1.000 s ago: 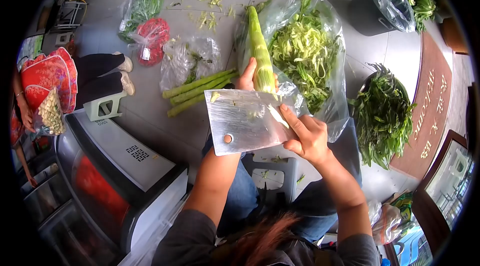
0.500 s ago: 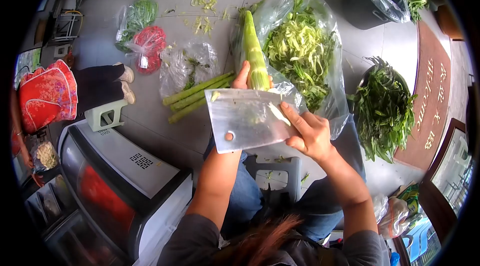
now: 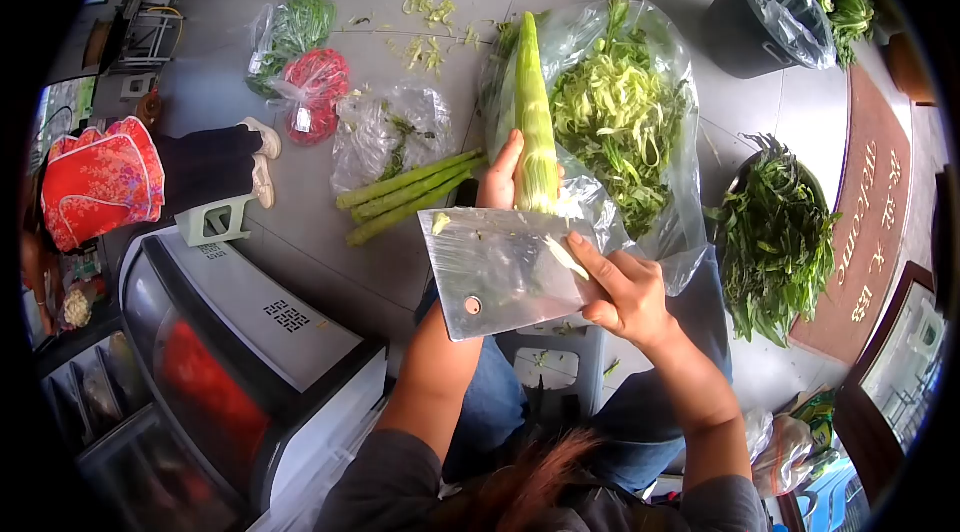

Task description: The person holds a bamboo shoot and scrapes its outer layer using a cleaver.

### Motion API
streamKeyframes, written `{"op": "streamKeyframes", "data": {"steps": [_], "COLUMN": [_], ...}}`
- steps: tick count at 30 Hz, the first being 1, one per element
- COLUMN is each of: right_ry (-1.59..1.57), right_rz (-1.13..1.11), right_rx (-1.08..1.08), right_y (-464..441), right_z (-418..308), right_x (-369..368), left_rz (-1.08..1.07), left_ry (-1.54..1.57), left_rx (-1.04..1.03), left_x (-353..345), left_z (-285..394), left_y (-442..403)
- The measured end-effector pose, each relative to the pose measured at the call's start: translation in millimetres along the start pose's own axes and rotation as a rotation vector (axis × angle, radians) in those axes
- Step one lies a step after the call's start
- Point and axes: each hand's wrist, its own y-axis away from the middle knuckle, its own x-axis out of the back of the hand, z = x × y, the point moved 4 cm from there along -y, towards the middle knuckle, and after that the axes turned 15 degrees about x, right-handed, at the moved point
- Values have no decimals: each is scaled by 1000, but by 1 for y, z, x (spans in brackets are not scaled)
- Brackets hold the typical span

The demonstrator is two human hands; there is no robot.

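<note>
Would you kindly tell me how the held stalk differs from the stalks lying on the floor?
The held stalk looks thicker and tapers to a tip; the floor stalks look slimmer and more even. The held stalk is gripped in the left hand, while the floor stalks lie side by side. Both are green.

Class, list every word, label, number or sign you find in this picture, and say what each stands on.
"Welcome": pale lettering on the brown mat.
"欢迎光临", as best it reads: characters beside it on the same mat, somewhat blurred.
White label on the red bag: too small to read.
Dark marks on the white cabinet top: no readable words.
Cleaver: no readable lettering visible.
</note>
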Motion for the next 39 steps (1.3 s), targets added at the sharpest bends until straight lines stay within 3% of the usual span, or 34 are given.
{"op": "streamKeyframes", "data": {"steps": [3, 6, 10, 16, 36, 39], "right_ry": [19, 15, 8, 53, 76, 76], "right_rz": [-10, 7, 2, 7, -6, 27], "right_rx": [-16, 20, 3, -8, -4, 20], "right_y": [-1, -1, 3, 3, -1, -3], "right_z": [4, 2, 1, 8, 9, 5], "right_x": [1, 4, 0, -5, 0, 0], "left_rz": [84, -17, 23, -156, 32, -36], "left_ry": [-35, -45, -76, -10, -15, 29], "left_rx": [-3, 11, 2, 73, 130, 107], "left_x": [0, 0, 3, 24, 14, 13], "left_z": [0, 3, 1, 0, -4, -3], "left_y": [4, -1, 2, -13, -9, -8]}}
